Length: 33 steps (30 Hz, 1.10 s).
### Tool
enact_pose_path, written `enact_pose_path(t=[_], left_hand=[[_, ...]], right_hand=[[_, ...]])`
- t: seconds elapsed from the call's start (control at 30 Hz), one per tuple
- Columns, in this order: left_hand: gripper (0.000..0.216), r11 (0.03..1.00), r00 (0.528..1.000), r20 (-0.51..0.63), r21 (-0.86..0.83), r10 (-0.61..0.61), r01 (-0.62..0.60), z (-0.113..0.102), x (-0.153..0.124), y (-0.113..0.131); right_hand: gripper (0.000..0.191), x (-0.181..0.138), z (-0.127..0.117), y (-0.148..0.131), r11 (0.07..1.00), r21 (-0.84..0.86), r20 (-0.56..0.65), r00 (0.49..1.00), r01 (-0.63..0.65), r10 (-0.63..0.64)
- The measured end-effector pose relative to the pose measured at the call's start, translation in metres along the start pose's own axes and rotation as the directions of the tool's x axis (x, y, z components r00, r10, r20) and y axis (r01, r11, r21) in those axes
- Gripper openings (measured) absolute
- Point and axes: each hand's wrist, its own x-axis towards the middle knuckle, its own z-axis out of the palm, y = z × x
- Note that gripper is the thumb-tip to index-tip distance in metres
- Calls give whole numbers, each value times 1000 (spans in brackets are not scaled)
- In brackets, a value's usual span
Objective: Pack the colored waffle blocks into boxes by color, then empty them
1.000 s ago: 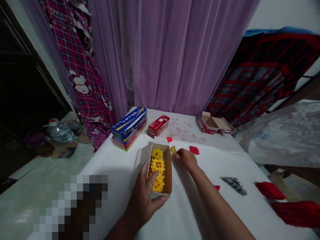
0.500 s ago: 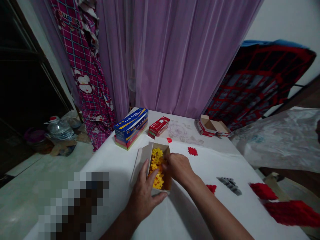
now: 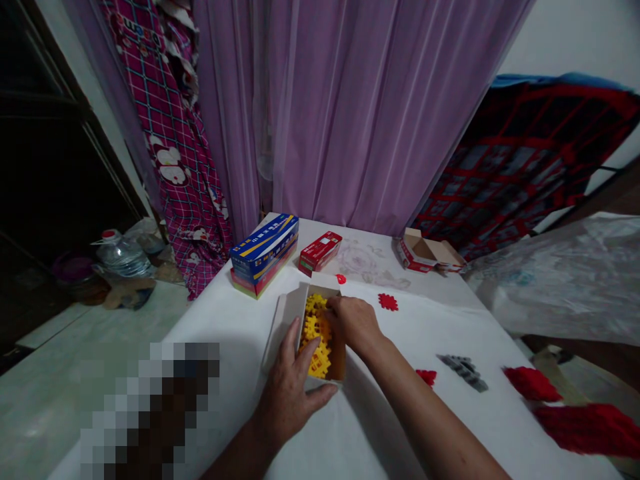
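Note:
An open cardboard box stands on the white-covered table and holds several yellow gear-shaped building pieces. My left hand grips its near left corner, with fingers along the left wall and the thumb at the front. Over the box's right wall reaches my right hand, its fingers bent and closed at the upper yellow pieces. Its fingertips are partly hidden, though a yellow piece seems to be between them. The box's lid flap lies folded out to the left.
Behind stand a blue box and a small red box. An opened red carton is at the back right. Red pieces, grey pieces and red stacks lie right. A purple curtain hangs behind the table.
My right hand has shifted slightly up and away within the box. My left hand keeps its hold on the box, and the whole view has moved a little.

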Motion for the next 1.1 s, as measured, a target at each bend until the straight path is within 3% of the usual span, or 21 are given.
enact_pose_path(t=[0.2,0.3,0.4,0.5,0.57,0.67,0.73,0.9,1.1], left_hand=[[70,1000,1000,9,-3,-16,16,-1,1,0],[70,1000,1000,12,-9,-20,20,-1,1,0],[74,1000,1000,13,-14,-15,15,-1,1,0],[77,1000,1000,13,-19,-9,9,-1,2,-1],[77,1000,1000,16,-21,-21,21,-1,2,-2],[76,999,999,8,-16,-37,37,-1,3,-4],[76,999,999,-5,-4,-34,34,-1,3,-5],[74,994,999,-35,109,18,-14,-8,1,-10],[73,974,992,-126,224,-4,32,-17,-5,-33]], right_hand=[[31,3,0,-6,990,-2,29,989,144,-143],[32,4,0,-4,992,23,44,991,127,-128],[30,0,-1,10,990,110,-20,996,93,-92],[31,1,-1,32,965,260,-110,993,-18,48],[32,10,1,45,891,443,-110,982,-93,157],[31,31,8,52,606,783,-4,974,-136,225],[30,44,13,51,465,872,50,974,-150,220],[37,47,25,44,300,940,104,974,-163,204],[55,8,36,59,171,973,98,952,-152,291]])
